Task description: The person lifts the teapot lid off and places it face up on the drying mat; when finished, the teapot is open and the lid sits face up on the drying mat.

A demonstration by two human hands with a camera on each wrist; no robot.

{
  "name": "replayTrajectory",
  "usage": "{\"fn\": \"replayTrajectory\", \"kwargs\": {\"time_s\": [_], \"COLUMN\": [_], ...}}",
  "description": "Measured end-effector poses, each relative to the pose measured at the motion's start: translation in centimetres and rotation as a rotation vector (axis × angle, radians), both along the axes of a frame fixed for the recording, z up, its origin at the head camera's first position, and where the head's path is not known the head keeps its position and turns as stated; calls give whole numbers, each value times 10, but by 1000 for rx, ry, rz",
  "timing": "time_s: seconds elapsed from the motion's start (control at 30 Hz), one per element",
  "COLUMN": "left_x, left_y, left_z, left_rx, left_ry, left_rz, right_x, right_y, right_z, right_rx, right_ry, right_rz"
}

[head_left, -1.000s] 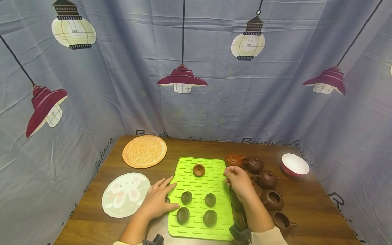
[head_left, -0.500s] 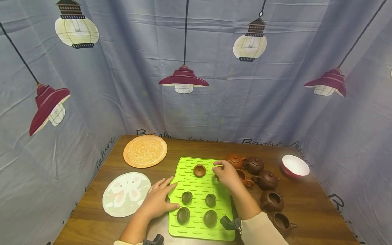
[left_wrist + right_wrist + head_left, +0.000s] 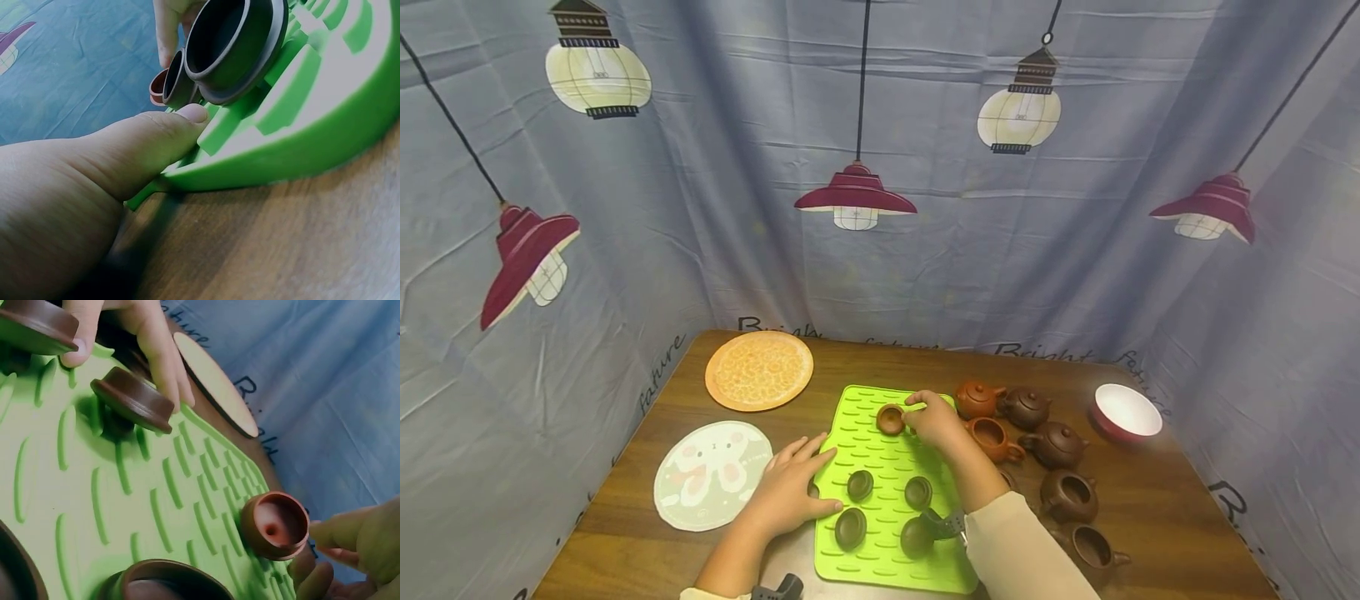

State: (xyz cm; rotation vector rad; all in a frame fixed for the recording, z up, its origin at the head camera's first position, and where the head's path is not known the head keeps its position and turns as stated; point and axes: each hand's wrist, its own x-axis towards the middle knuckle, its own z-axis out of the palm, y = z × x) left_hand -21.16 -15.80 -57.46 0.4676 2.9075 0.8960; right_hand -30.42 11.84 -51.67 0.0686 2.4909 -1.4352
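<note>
A bright green ridged mat (image 3: pixel 887 462) lies on the table. An upturned reddish-brown teapot lid (image 3: pixel 891 420) sits near its far end. My right hand (image 3: pixel 936 423) is at the right side of this lid, fingertips right at its rim (image 3: pixel 275 525) in the right wrist view, thumb lower and apart. Several dark brown lids, such as one lid (image 3: pixel 850 528) at the near left, lie upturned on the nearer half. My left hand (image 3: pixel 790 492) rests spread along the mat's left edge, thumb (image 3: pixel 156 134) touching the edge beside a dark lid (image 3: pixel 231 47).
Right of the mat stand an orange-brown lidded teapot (image 3: pixel 977 400), a lidless reddish teapot (image 3: pixel 991 437) and several dark teapots, some lidless (image 3: pixel 1069 496). A white-lined red bowl (image 3: pixel 1126 411) is at the far right. Left lie an orange round mat (image 3: pixel 759 371) and a rabbit-print mat (image 3: pixel 713 475).
My right hand has moved left from the mat's right edge to the reddish-brown lid, uncovering the lidless reddish teapot. The left hand has stayed in place.
</note>
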Motion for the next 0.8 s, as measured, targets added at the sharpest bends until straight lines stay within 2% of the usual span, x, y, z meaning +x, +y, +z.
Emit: {"fn": "replayTrajectory", "kwargs": {"time_s": [0.17, 0.47, 0.8], "left_x": [0, 0, 0], "left_y": [0, 0, 0], "left_z": [0, 0, 0], "left_rx": [-4, -12, -15], "left_ry": [2, 4, 3], "left_rz": [2, 1, 3], "right_x": [-1, 0, 1], "right_y": [-3, -9, -10], "right_z": [-5, -9, -10], "right_rx": [2, 52, -59], "right_ry": [-41, 2, -14], "right_rz": [38, 11, -10]}}
